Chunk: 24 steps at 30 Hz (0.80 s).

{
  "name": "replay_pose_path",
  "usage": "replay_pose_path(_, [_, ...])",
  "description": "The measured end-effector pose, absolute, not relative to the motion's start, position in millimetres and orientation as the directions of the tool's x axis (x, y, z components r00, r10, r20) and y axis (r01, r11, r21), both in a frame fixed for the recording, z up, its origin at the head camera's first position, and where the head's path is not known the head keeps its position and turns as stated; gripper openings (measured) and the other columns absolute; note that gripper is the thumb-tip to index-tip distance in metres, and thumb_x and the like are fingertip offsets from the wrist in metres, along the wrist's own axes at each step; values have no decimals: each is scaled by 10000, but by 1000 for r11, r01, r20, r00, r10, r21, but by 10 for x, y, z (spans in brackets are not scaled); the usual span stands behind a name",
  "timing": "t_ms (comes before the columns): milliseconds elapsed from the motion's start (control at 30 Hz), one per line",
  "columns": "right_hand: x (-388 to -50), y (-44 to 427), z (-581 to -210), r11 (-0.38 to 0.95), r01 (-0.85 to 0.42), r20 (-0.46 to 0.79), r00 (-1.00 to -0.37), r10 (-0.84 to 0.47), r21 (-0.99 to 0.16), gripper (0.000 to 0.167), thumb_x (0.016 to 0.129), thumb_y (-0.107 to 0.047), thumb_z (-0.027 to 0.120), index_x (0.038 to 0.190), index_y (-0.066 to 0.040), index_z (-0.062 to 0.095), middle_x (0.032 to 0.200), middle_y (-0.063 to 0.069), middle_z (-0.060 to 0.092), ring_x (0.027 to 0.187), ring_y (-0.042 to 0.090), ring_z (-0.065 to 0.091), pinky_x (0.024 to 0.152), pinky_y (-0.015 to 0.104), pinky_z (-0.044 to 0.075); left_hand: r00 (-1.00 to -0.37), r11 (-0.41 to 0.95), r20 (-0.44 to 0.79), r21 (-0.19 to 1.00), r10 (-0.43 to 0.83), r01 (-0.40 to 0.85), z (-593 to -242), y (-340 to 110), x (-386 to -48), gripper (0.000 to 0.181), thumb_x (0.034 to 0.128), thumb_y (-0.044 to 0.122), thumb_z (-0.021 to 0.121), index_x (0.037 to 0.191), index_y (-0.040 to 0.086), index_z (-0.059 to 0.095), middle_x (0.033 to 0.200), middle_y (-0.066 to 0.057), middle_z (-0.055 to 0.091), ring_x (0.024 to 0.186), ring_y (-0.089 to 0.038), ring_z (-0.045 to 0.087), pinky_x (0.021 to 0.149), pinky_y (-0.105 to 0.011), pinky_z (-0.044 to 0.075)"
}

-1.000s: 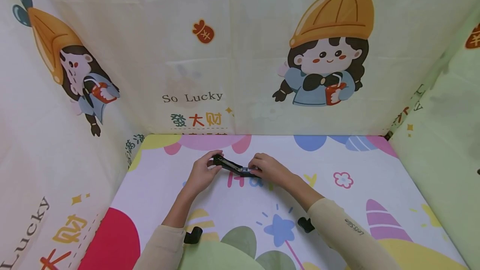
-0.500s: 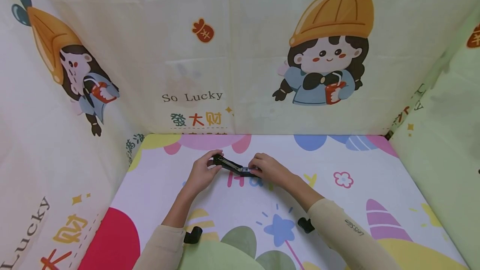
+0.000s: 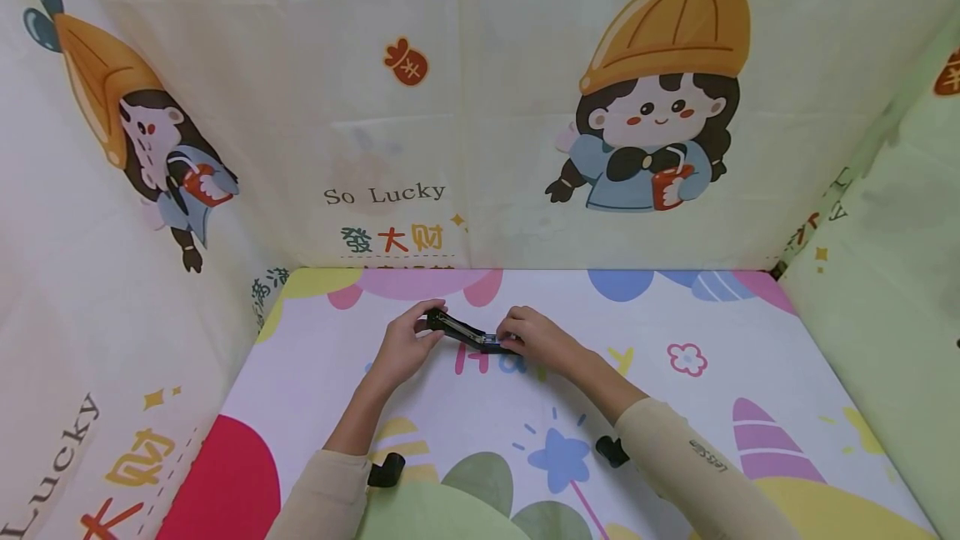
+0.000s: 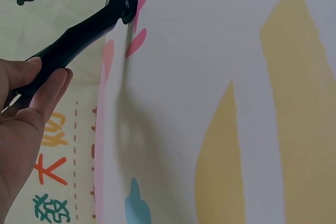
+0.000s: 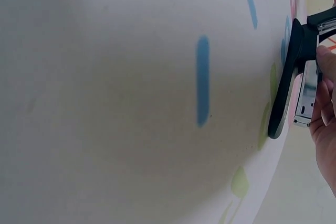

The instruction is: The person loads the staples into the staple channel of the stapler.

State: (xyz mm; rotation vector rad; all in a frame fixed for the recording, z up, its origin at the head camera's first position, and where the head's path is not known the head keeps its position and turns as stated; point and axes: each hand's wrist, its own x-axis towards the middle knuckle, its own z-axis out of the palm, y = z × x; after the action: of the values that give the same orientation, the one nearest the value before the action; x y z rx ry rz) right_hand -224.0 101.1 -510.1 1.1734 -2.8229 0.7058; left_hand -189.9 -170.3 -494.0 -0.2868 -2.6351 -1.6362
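Note:
A black stapler (image 3: 459, 330) is unfolded between the two hands near the back of the table. My left hand (image 3: 405, 348) pinches its raised left end between thumb and fingers; in the left wrist view the same hand (image 4: 26, 103) grips the dark arm (image 4: 79, 38). At the other end, my right hand (image 3: 543, 338) holds the part near the hinge. Seen from the right wrist, thumb and fingers of that hand (image 5: 326, 93) hold a metal piece (image 5: 306, 98) beside the black base (image 5: 287, 87), which lies close to the tabletop.
The table has a patterned white cover (image 3: 465, 423). A cream cloth with cartoon figures (image 3: 510, 123) rises behind it, with more cloth at both sides. Black bands (image 3: 386, 471) show at both sleeve cuffs.

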Motion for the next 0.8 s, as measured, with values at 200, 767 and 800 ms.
replay_pose_path(200, [-2235, 1011, -5120, 603, -682, 188, -712, -677, -413, 116, 931, -143, 776, 1041, -108, 781, 1015, 34, 659, 987, 183, 599, 895, 301, 580, -982, 448, 118, 878, 145, 171, -4945, -1702, -1899, 545, 905, -72, 731, 1403, 114, 613, 1367, -128, 658, 1203, -376, 685, 999, -428, 576])
replay_pose_path(767, [-2227, 1011, -5156, 600, -689, 212, -710, -672, -407, 137, 919, -135, 786, 1054, -110, 795, 1020, 34, 656, 977, 176, 584, 859, 278, 573, -983, 451, 114, 877, 144, 168, -4952, -1715, -1906, 552, 897, -86, 731, 1401, 109, 616, 1363, -126, 662, 1202, -384, 684, 1000, -439, 576])
replay_pose_path(800, [-2227, 1012, -5158, 599, -689, 214, -710, -671, -408, 139, 919, -134, 786, 1055, -110, 794, 1021, 33, 655, 976, 175, 583, 860, 276, 573, -983, 449, 115, 877, 144, 169, -4953, -1716, -1906, 551, 898, -86, 731, 1402, 105, 615, 1364, -128, 662, 1202, -384, 684, 1000, -440, 576])
